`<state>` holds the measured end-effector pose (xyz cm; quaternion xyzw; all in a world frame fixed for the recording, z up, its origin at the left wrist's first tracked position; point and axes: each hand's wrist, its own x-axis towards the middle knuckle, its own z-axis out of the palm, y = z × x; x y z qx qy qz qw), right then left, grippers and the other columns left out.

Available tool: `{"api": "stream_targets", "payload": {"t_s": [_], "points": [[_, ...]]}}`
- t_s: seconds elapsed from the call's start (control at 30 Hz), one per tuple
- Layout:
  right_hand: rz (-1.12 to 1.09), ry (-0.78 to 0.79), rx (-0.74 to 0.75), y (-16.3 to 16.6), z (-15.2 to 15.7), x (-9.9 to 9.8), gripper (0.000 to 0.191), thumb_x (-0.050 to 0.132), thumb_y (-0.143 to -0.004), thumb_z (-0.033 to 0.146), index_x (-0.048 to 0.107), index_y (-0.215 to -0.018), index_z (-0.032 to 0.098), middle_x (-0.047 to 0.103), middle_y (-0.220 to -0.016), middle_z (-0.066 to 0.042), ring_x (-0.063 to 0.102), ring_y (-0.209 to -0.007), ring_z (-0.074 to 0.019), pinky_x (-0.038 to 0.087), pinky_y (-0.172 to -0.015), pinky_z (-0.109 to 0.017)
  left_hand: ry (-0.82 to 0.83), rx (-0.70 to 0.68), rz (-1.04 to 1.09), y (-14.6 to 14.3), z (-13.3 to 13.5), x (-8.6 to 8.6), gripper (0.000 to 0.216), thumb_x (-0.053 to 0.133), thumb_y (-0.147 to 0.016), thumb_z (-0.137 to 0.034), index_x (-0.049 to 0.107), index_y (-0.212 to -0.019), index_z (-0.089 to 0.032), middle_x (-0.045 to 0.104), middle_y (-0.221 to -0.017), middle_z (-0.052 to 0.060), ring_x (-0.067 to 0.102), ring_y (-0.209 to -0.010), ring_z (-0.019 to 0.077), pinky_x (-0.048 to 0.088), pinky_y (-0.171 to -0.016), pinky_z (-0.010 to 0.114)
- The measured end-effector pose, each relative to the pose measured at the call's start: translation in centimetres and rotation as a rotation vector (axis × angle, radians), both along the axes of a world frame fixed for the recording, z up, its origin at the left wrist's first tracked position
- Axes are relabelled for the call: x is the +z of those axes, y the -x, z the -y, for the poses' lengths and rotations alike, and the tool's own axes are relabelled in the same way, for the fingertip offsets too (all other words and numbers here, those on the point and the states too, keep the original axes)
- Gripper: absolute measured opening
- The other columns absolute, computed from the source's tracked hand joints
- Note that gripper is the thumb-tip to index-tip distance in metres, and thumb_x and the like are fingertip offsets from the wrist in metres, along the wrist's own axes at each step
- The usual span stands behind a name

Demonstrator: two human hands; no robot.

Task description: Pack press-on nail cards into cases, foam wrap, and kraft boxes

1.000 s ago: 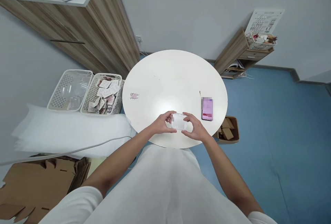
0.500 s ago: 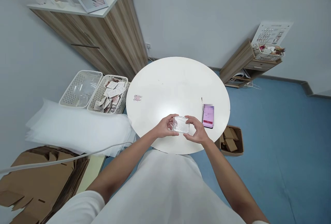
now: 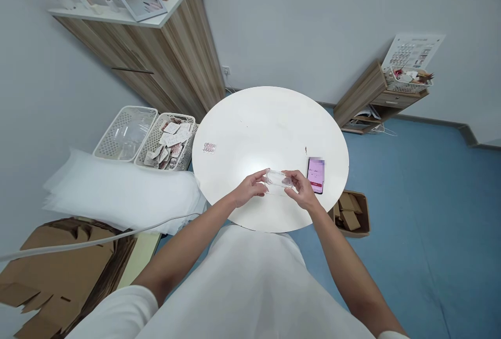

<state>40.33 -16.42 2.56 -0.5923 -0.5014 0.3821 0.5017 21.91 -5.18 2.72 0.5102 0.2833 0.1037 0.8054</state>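
Near the front of the round white table (image 3: pixel 266 120), a small clear plastic box (image 3: pixel 278 179) is held between both hands. My left hand (image 3: pixel 249 189) grips its left end, thumb below and fingers above. At the right end, my right hand (image 3: pixel 302 191) holds it the same way. The box is see-through, so whether its lid is raised is hard to tell. Just right of my right hand lies a phone (image 3: pixel 315 176) with a lit pink screen. A small card with pinkish marks (image 3: pixel 209 147) rests near the table's left edge.
Left of the table stand a white basket of cards (image 3: pixel 167 143) and a basket of clear plastic pieces (image 3: pixel 125 133). White translucent sheets (image 3: pixel 121 185) and flattened cardboard (image 3: pixel 58 276) lie nearer me. An open carton (image 3: pixel 352 214) sits on the floor at right.
The clear box has turned between my hands and looks narrower and more see-through. My right hand has shifted slightly right and up. Table items stay put.
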Motion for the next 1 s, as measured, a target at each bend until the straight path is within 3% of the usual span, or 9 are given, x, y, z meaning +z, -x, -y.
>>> {"api": "stream_targets", "payload": {"t_s": [0.2,0.33,0.43,0.6,0.8,0.93,1.0], "points": [[0.031,0.103,-0.024,0.4,-0.8,0.0,0.032,0.056,-0.076,0.042,0.05,-0.1,0.022,0.058,-0.103,-0.006,0.056,-0.081,-0.0152,0.047,-0.075,-0.033,-0.075,0.101,-0.17,0.4,-0.2,-1.4,0.04,0.067,-0.067,-0.029,0.056,-0.103,-0.017,0.058,-0.075,0.001,0.058,-0.068,0.0114,0.045,-0.07,0.032],[-0.001,0.201,-0.166,0.8,-1.7,-0.4,0.031,0.043,-0.082,0.047,0.052,-0.096,0.022,0.059,-0.09,-0.004,0.055,-0.066,-0.0122,0.048,-0.062,-0.03,-0.171,0.105,-0.185,0.7,0.1,-1.8,0.041,0.067,-0.067,-0.027,0.055,-0.105,-0.016,0.06,-0.078,0.002,0.059,-0.069,0.0128,0.045,-0.072,0.033],[-0.082,0.246,-0.24,0.8,-2.0,-0.9,0.037,0.046,-0.079,0.048,0.053,-0.102,0.022,0.056,-0.093,-0.003,0.054,-0.059,-0.0094,0.048,-0.058,-0.029,-0.2,0.086,-0.161,0.8,0.4,-1.7,0.042,0.066,-0.067,-0.027,0.054,-0.106,-0.017,0.061,-0.082,0.004,0.06,-0.072,0.0136,0.045,-0.075,0.035],[-0.249,0.317,-0.295,1.0,-2.0,-1.6,0.045,0.05,-0.076,0.049,0.055,-0.111,0.02,0.052,-0.076,0.0,0.053,-0.055,-0.0091,0.048,-0.058,-0.029,-0.214,0.087,-0.16,0.9,0.6,-1.8,0.044,0.066,-0.067,-0.027,0.054,-0.108,-0.019,0.061,-0.086,0.004,0.059,-0.071,0.0126,0.044,-0.076,0.035],[-0.249,0.334,-0.273,2.0,-1.5,-2.4,0.051,0.042,-0.081,0.05,0.048,-0.123,0.022,0.055,-0.089,-0.004,0.054,-0.063,-0.0103,0.048,-0.064,-0.03,-0.237,0.107,-0.184,0.8,0.5,-2.7,0.044,0.064,-0.068,-0.028,0.053,-0.11,-0.019,0.06,-0.086,0.003,0.059,-0.072,0.0118,0.045,-0.075,0.032],[-0.112,0.342,-0.34,3.0,0.0,-3.4,0.056,0.044,-0.081,0.046,0.035,-0.132,0.026,0.05,-0.109,-0.007,0.055,-0.078,-0.0132,0.049,-0.071,-0.033,-0.296,0.12,-0.238,0.9,0.5,-3.8,0.042,0.062,-0.07,-0.031,0.054,-0.11,-0.019,0.06,-0.086,0.003,0.058,-0.069,0.0112,0.045,-0.071,0.029],[-0.045,0.347,-0.368,3.4,0.9,-4.2,0.054,0.047,-0.079,0.043,0.038,-0.13,0.025,0.049,-0.112,-0.008,0.054,-0.082,-0.0145,0.049,-0.074,-0.034,-0.311,0.122,-0.269,1.0,0.6,-4.6,0.042,0.061,-0.071,-0.032,0.054,-0.11,-0.019,0.059,-0.086,0.003,0.057,-0.069,0.0112,0.044,-0.07,0.029]]}}
